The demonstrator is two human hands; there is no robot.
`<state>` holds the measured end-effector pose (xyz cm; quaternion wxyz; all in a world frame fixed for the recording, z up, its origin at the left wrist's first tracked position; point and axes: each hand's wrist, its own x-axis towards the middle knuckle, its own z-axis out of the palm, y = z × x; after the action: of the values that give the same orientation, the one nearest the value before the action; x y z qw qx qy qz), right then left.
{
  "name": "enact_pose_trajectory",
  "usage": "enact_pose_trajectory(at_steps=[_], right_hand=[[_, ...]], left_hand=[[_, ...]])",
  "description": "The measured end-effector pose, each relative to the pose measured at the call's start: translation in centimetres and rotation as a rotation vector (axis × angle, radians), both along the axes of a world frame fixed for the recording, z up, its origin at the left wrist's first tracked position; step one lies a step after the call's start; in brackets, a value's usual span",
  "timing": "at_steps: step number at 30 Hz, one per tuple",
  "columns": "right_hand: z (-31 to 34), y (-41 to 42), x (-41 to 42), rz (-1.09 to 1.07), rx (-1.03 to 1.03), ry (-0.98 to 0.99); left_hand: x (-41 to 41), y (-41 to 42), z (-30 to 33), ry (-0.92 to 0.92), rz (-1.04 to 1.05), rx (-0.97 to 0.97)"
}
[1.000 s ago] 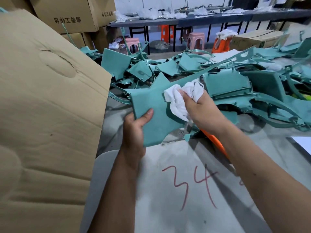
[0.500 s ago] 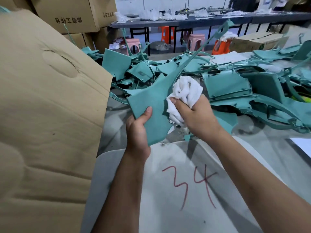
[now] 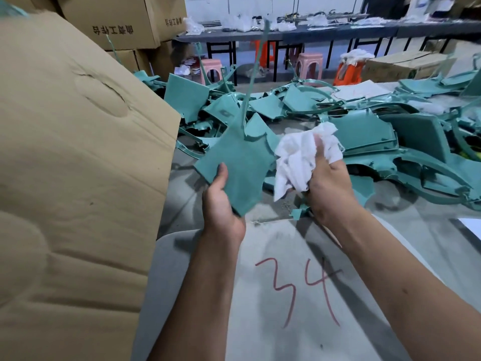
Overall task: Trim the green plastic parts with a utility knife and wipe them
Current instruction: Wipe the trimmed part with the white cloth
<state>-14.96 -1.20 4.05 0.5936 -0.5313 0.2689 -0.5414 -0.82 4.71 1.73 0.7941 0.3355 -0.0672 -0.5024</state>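
Holding a flat green plastic part (image 3: 240,165) above the near half of the surface (image 3: 429,246), the left hand (image 3: 221,204) grips its lower corner, thumb pressed on the front face and the other fingers hidden behind the panel. A long thin strip of the same part rises from its top edge, nearly upright, toward the far side. The right hand (image 3: 325,183) is just beside the part on its right, its fingers curled round a crumpled white cloth (image 3: 299,157); the cloth bulges out above and to the left of the fist and comes up against the part's right edge, though whether it actually touches cannot be told.

Below both forearms lies a pale grey sheet (image 3: 299,295) at the near edge of the surface, with "34" written on it in red. A small green offcut (image 3: 299,212) lies at the sheet's far edge, under the right wrist. Across the far half and right side of the surface a heap of green plastic parts (image 3: 364,131) is piled. A large cardboard flap (image 3: 78,178) stands along the left edge. Beyond are stacked cardboard boxes (image 3: 117,22), pink and orange stools (image 3: 309,63), and a long dark bench (image 3: 312,32) carrying white items.
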Motion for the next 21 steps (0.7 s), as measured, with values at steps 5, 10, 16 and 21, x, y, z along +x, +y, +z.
enact_pose_trajectory(at_steps=[5,10,16,21], right_hand=[[0.8,-0.2,0.7,-0.016,-0.208,0.352],[2.2,-1.8,-0.5,-0.274,-0.251,0.505],[3.1,-0.9,-1.6,-0.065,-0.459,0.715],[3.2,-0.9,-1.3,-0.059,0.019,-0.028]], left_hand=[[-2.4,-0.6,0.0,-0.082,-0.042,-0.021],[-0.9,-0.3,-0.2,-0.224,-0.062,-0.033],[0.9,0.0,-0.3,-0.628,-0.054,0.064],[0.9,0.3,0.6,-0.55,-0.01,-0.069]])
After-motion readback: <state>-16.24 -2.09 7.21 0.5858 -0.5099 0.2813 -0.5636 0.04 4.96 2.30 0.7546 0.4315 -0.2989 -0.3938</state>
